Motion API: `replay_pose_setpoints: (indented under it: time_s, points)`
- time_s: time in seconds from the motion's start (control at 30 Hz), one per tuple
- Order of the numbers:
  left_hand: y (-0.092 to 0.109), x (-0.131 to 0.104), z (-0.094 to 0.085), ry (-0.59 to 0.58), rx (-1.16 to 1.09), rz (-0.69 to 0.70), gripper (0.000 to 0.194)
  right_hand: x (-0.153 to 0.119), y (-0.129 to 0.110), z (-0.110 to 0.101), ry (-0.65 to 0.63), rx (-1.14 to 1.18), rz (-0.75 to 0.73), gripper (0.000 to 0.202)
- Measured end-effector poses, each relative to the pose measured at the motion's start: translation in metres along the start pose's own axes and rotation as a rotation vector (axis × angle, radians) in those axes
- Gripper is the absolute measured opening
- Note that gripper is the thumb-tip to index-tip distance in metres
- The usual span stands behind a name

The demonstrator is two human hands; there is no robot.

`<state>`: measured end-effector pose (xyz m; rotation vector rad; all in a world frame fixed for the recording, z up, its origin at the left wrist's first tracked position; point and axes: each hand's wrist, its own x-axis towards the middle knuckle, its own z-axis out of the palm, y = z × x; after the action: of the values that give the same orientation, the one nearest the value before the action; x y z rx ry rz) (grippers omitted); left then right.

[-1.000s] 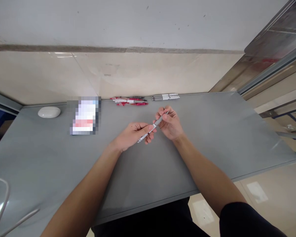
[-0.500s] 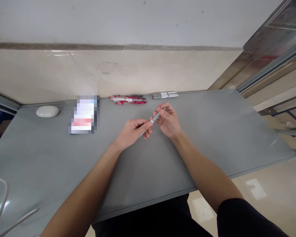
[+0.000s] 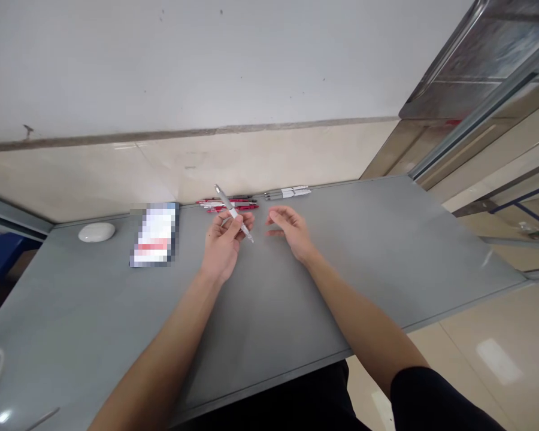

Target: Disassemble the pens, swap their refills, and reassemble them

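In the head view, I have the left hand (image 3: 222,245) closed in a pinch on a pen (image 3: 233,212), which slants up above the table (image 3: 260,311). I see the right hand (image 3: 291,230) just beside it, half open, fingers loosely curled, holding nothing I can see. Beyond, red pens (image 3: 247,207) lie left of white pens (image 3: 290,192).

I count: held pen (image 3: 232,212), one; white pens (image 3: 293,193), at least two; red pens (image 3: 248,207), several, overlapping, count unclear; white case (image 3: 97,232), one; flat item (image 3: 155,235), one; cable lengths (image 3: 0,361), two; bench (image 3: 368,251), one.
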<state>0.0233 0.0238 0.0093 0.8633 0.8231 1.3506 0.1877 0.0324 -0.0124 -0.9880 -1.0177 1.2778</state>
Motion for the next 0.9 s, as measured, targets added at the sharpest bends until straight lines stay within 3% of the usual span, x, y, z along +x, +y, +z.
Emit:
replay_pose_setpoints:
  time_s: [0.17,0.33,0.6,0.73,0.9]
  points:
    - [-0.002,-0.005,0.006,0.018,-0.059,0.025,0.025,-0.005,0.004,0.008,-0.06,-0.185,-0.065,0.028]
    - [-0.008,-0.011,0.008,0.039,-0.042,0.017,0.027,-0.005,0.004,0.006,-0.082,-0.155,-0.019,0.03]
    - [-0.012,-0.014,-0.008,-0.014,0.112,-0.003,0.033,-0.001,0.003,0.005,0.058,0.191,0.072,0.035]
    - [-0.009,-0.012,-0.018,-0.037,0.364,0.002,0.04,0.006,0.005,0.002,0.161,0.402,0.104,0.03]
    - [0.002,-0.008,-0.031,-0.183,0.661,0.09,0.038,0.015,0.003,-0.002,0.276,0.62,0.127,0.02]
